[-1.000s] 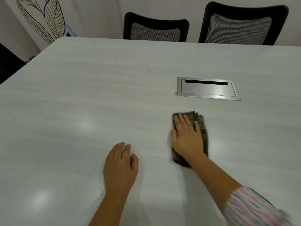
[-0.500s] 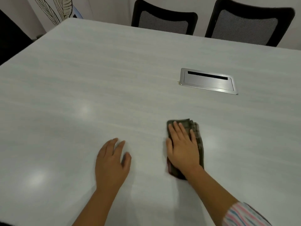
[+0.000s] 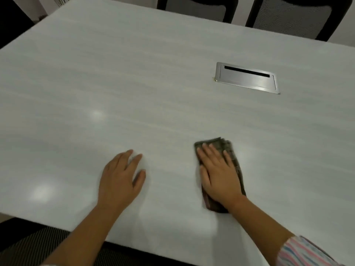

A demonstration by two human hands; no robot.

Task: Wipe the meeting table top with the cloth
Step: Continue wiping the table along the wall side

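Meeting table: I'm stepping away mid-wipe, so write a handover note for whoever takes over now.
Right hand: flat, fingers straight, pressing the folded cloth on the table, near the front edge.
Left hand: rests open on the bare top, holding nothing.
Cable hatch: set in the top beyond the cloth.
Done: cannot tell which parts are wiped.
Left: probably the whole top, around the hatch too.

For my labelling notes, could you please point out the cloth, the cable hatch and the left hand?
cloth (image 3: 221, 143): head view, far folded edge.
cable hatch (image 3: 247, 79): head view, lid centre.
left hand (image 3: 119, 177): head view, back of hand.
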